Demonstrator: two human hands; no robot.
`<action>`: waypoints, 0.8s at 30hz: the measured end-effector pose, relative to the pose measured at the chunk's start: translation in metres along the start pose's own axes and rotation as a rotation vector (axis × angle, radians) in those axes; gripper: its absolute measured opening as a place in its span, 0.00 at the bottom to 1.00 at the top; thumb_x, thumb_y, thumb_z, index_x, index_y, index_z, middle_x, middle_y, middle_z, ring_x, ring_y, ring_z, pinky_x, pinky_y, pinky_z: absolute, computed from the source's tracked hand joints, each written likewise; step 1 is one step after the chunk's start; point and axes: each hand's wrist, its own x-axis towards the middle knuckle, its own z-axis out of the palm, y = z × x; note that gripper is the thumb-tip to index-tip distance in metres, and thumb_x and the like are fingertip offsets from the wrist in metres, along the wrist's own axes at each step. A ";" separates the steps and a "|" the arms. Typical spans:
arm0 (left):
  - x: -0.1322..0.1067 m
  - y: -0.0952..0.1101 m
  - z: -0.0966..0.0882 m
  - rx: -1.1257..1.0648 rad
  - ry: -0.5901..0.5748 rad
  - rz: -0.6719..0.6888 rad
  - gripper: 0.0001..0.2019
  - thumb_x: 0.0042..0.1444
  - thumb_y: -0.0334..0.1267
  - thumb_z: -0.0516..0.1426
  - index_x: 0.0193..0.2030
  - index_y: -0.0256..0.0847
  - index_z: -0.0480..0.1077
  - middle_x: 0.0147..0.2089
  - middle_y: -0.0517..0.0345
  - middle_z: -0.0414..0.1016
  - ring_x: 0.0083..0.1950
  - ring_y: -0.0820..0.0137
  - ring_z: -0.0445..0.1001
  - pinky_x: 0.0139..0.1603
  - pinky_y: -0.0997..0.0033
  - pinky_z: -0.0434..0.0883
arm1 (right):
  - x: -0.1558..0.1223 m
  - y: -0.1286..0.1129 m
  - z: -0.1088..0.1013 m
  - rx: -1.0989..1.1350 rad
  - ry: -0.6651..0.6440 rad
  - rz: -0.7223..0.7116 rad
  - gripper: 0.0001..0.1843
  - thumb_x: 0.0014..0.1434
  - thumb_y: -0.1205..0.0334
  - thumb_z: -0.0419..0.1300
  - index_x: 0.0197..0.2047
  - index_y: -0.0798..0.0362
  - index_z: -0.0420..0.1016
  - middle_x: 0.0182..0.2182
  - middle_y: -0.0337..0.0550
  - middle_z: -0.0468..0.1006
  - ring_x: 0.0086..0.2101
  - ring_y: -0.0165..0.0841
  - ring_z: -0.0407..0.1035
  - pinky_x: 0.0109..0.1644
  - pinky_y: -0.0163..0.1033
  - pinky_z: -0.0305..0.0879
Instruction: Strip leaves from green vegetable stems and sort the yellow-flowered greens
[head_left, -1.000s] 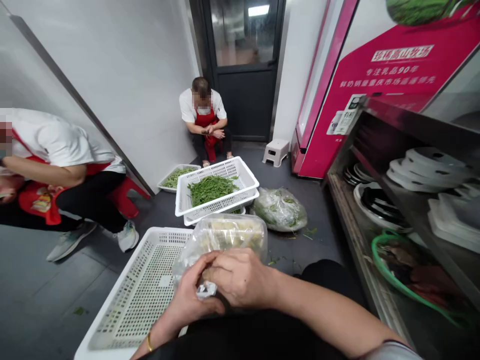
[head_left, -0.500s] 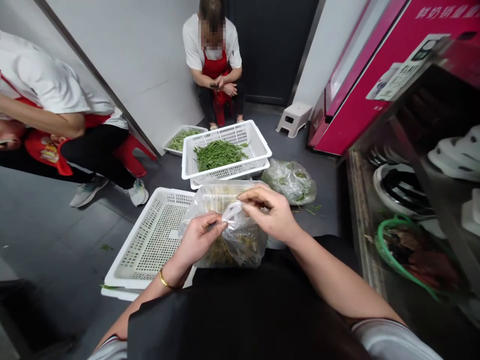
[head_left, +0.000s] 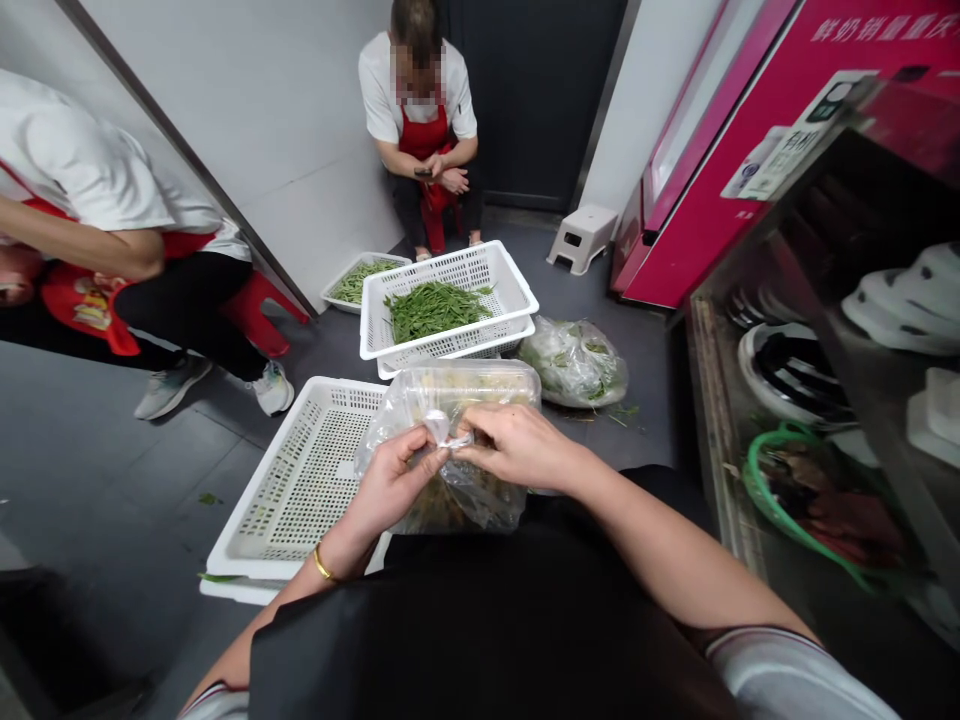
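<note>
A clear plastic bag (head_left: pixel 480 395) of pale yellowish stalks rests on my lap, over the edge of an empty white perforated basket (head_left: pixel 300 475). My left hand (head_left: pixel 394 480) pinches the bag's twisted knot from the left. My right hand (head_left: pixel 517 445) pinches the same knot from the right, fingers closed. Both hands meet at the top of the bag.
A stacked white basket of green stalks (head_left: pixel 442 305) sits ahead, a smaller tray of greens (head_left: pixel 360 280) behind it, a bag of trimmings (head_left: pixel 574 360) to its right. Two people in red aprons sit at the left (head_left: pixel 97 220) and by the dark door (head_left: pixel 424 110). A steel shelf with plates (head_left: pixel 817 370) stands right.
The view has tilted down from the door to my lap. My hands rose from low on the bag to its top, and the right hand closed in on the knot.
</note>
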 end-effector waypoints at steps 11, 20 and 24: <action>0.007 0.014 0.002 0.191 -0.124 0.188 0.06 0.54 0.38 0.57 0.34 0.37 0.71 0.31 0.57 0.69 0.34 0.70 0.69 0.35 0.70 0.66 | 0.004 -0.013 -0.075 -0.170 -0.040 -0.410 0.19 0.61 0.56 0.52 0.22 0.55 0.70 0.18 0.38 0.67 0.21 0.24 0.59 0.26 0.34 0.49; 0.010 0.008 0.000 -0.097 -0.190 0.070 0.09 0.56 0.39 0.56 0.30 0.36 0.73 0.31 0.56 0.73 0.33 0.70 0.71 0.36 0.71 0.68 | 0.026 0.008 -0.095 -0.275 -0.151 -0.189 0.14 0.56 0.50 0.58 0.35 0.53 0.72 0.31 0.40 0.70 0.27 0.26 0.62 0.29 0.32 0.52; 0.009 0.004 0.003 -0.197 -0.186 -0.032 0.10 0.56 0.39 0.56 0.30 0.36 0.74 0.32 0.55 0.74 0.35 0.69 0.71 0.38 0.70 0.68 | 0.013 0.008 -0.080 -0.155 0.110 -0.143 0.12 0.60 0.58 0.53 0.45 0.55 0.67 0.37 0.44 0.69 0.28 0.26 0.61 0.31 0.33 0.56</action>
